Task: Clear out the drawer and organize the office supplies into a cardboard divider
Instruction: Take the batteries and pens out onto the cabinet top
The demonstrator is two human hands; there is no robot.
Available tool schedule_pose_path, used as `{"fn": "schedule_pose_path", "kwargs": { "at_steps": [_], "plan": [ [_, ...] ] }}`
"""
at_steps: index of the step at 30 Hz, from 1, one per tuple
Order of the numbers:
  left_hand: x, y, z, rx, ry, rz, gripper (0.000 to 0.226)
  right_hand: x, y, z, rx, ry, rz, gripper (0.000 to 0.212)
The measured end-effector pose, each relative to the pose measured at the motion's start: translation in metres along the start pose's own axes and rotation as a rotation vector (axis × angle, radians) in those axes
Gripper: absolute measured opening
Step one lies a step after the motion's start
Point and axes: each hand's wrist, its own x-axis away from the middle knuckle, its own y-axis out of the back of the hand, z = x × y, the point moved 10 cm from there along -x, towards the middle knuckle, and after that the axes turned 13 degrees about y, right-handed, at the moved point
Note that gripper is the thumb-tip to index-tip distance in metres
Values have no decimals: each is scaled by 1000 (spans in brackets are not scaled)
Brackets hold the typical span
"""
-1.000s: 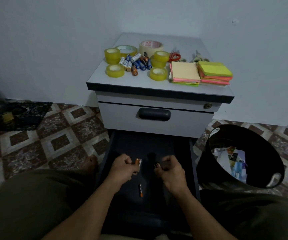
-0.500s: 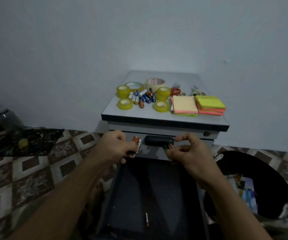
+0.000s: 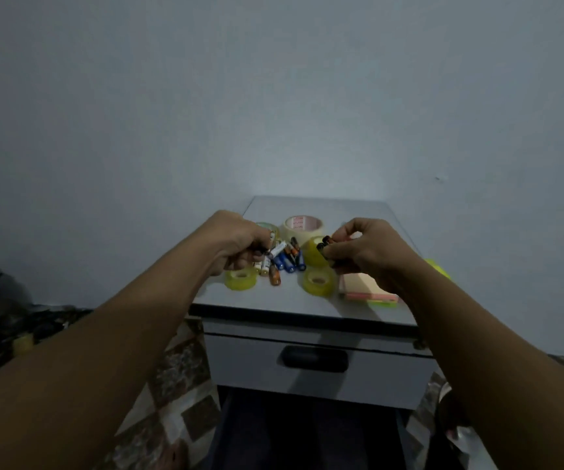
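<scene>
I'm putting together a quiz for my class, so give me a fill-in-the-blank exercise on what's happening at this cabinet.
The right hand pinches dark ____ over the cabinet.
The small tape rolls are ____.
The sticky notes lie partly under the ____ hand.
Missing words: batteries; yellow; right.

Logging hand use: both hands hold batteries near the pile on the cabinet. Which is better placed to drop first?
Probably left: the left hand is beside the battery pile, while the right hand holds batteries over a yellow tape roll.
</scene>
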Motion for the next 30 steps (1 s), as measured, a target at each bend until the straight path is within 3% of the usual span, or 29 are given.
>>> {"fn": "schedule_pose_path", "kwargs": {
  "at_steps": [8, 17, 30],
  "plan": [
    [-75, -11, -27, -194, 87, -34, 9, -71, -18, -4, 78, -13, 18, 18],
    [-103, -27, -33, -486, 33, -83, 17, -78, -23, -13, 112, -17, 37, 15],
    [-98, -14, -32, -321, -6, -114, 22, -78, -27, -14, 151, -38, 8, 15]
  ]
}}
